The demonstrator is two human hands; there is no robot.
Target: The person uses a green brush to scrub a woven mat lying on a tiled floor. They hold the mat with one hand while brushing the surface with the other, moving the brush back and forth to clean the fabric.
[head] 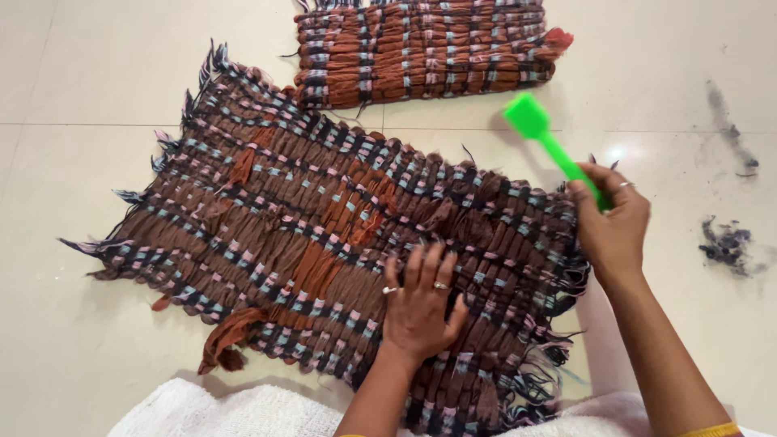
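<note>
A brown woven floor mat (267, 218) with pink, blue and dark stripes and frayed fringe lies flat on the pale tiled floor. My left hand (421, 303) presses palm down on its near part, fingers spread, with rings on two fingers. My right hand (611, 222) is at the mat's right edge, gripping the handle of a bright green brush (538, 133). The brush head points up and away, lifted off the mat.
A second, similar mat (421, 48) lies folded at the top of the view. Dark clumps of dust and lint (726, 243) sit on the tiles (97, 73) at the right. White cloth (235, 409) covers the near edge of the view.
</note>
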